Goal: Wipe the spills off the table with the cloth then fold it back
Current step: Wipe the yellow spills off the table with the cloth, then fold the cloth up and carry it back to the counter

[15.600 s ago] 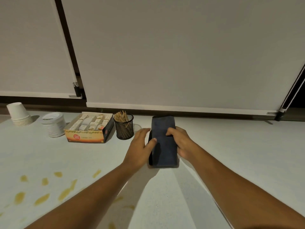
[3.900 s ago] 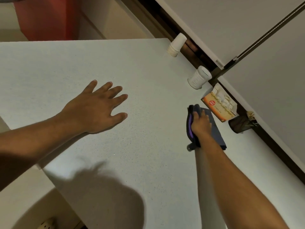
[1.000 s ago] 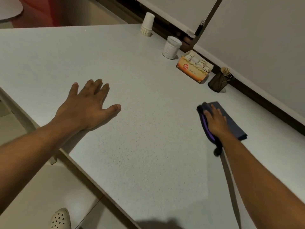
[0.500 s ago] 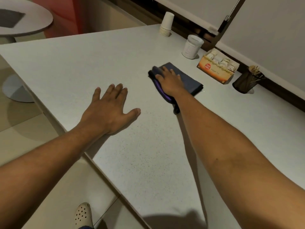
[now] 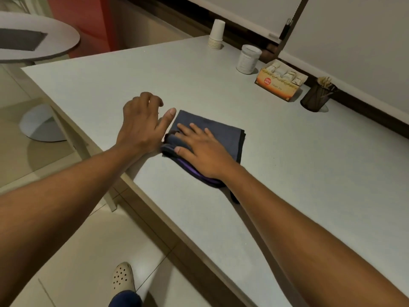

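A dark blue cloth (image 5: 223, 134) with a purple edge lies folded on the pale grey table (image 5: 287, 173), near the table's left edge. My right hand (image 5: 203, 151) presses flat on the cloth's near half, fingers spread, thumb and forefinger at its bunched left end. Just left of the cloth hovers my left hand (image 5: 141, 122), fingers curled loosely and thumb tip close to the cloth's far left corner, holding nothing. No spills show on the table surface in view.
Along the far wall stand a stack of paper cups (image 5: 216, 35), a white lidded tub (image 5: 248, 59), an orange box of sachets (image 5: 280, 84) and a dark mesh cup of sticks (image 5: 317, 96). A round side table (image 5: 37, 41) stands left. The table edge runs diagonally below my arms.
My right hand slid the cloth toward the table's left edge. My left hand lifted off the table and came right up to the cloth's left end.
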The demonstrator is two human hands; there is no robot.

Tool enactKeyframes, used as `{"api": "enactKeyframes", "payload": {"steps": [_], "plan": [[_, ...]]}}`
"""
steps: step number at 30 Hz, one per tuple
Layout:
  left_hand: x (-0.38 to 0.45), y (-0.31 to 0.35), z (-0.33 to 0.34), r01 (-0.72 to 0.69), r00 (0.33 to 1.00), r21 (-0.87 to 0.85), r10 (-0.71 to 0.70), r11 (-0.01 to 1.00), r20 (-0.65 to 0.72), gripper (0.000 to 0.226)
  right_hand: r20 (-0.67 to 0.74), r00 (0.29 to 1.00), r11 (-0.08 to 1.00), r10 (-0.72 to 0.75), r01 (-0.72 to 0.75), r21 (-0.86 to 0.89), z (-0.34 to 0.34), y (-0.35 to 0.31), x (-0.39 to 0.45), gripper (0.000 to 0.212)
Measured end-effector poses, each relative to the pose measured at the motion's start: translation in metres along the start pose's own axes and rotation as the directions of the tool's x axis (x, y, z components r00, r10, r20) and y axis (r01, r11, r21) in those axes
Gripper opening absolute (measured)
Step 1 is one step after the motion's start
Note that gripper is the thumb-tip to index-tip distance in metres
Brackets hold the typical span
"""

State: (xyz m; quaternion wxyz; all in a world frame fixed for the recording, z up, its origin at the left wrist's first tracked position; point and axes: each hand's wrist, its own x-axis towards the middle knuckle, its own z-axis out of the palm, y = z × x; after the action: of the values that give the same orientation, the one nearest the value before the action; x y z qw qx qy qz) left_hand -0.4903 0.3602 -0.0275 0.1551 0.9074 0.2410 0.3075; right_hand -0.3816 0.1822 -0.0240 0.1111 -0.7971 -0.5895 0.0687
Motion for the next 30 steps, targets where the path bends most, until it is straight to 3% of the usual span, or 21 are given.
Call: {"api": "enactKeyframes", "payload": {"steps": [3, 6, 8, 11, 14, 18, 20, 25, 30], "plan": [[-0.009, 0.007, -0.009, -0.011, 1.000, 0.049, 0.013, 0.999, -0.023, 0.038, -0.004, 1.000, 1.000, -0.012, 0.012, 0.013, 0.003, -0.016, -0.027, 0.065], [-0.026, 0.013, -0.025, -0.002, 0.998, -0.047, 0.005, 0.999, 0.059, 0.026, -0.058, 0.998, 0.988, 0.021, -0.011, 0.155, -0.003, -0.026, -0.040, 0.066], [-0.044, 0.012, -0.037, -0.069, 0.986, -0.109, 0.084, 0.992, 0.146, 0.027, -0.188, 0.979, 0.964, 0.076, -0.024, 0.263, -0.013, -0.029, -0.048, 0.054], [-0.070, 0.008, -0.056, -0.222, 0.940, -0.155, 0.253, 0.963, 0.229, 0.027, -0.365, 0.928, 0.983, 0.081, -0.014, 0.183, -0.028, -0.026, -0.071, 0.022], [-0.082, 0.003, -0.064, -0.259, 0.913, -0.123, 0.285, 0.958, 0.293, 0.027, -0.263, 0.961, 0.990, 0.081, -0.047, 0.134, -0.041, -0.023, -0.105, 0.014], [-0.082, 0.007, -0.065, -0.238, 0.903, -0.116, 0.263, 0.964, 0.339, 0.033, -0.032, 0.995, 0.995, 0.092, -0.093, -0.029, -0.048, -0.033, -0.126, 0.042], [-0.081, 0.010, -0.063, -0.201, 0.907, -0.179, 0.251, 0.963, 0.337, 0.032, -0.013, 0.993, 0.991, 0.114, -0.114, -0.065, -0.047, -0.040, -0.127, 0.047], [-0.073, 0.009, -0.058, -0.152, 0.886, -0.310, 0.268, 0.939, 0.378, 0.018, -0.026, 0.992, 0.980, 0.124, -0.127, -0.151, -0.045, -0.045, -0.119, 0.034], [-0.056, -0.002, -0.069, -0.294, 0.815, -0.369, 0.433, 0.882, 0.386, 0.031, -0.011, 0.985, 0.966, 0.175, -0.174, -0.194, -0.043, -0.051, -0.109, 0.026]]}}
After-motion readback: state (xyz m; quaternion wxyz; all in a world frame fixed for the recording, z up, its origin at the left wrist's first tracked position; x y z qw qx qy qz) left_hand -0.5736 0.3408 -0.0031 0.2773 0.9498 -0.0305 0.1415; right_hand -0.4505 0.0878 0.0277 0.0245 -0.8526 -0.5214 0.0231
